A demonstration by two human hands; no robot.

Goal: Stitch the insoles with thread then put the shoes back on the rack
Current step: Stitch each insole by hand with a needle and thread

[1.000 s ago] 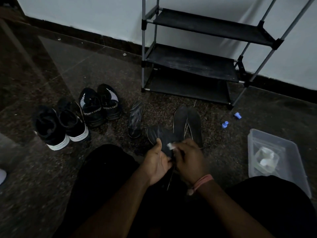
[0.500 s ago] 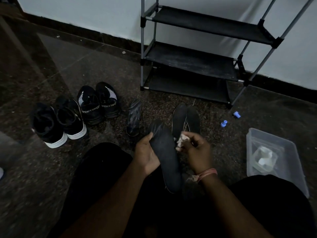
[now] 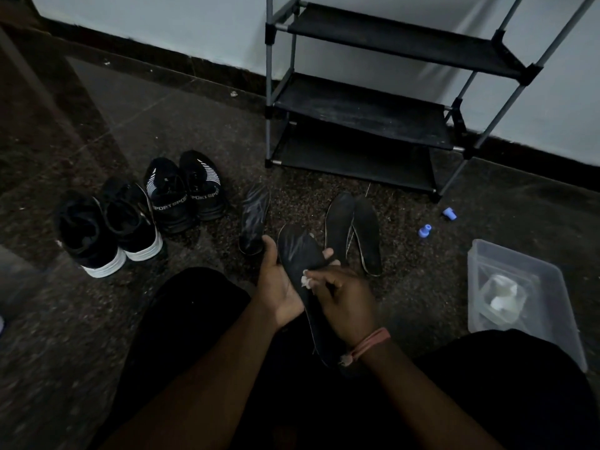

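Head view: at lower centre the left hand cradles an insole, fingers curled round its edge, likely steadying it for stitching. The right hand pinches a small white wad against it (thread, probably; no needle can be made out). Three more insoles lie just above on the floor. Shoes wait at left; the rack stands bare at upper right.

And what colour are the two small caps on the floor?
Blue caps, clearest in the head view.
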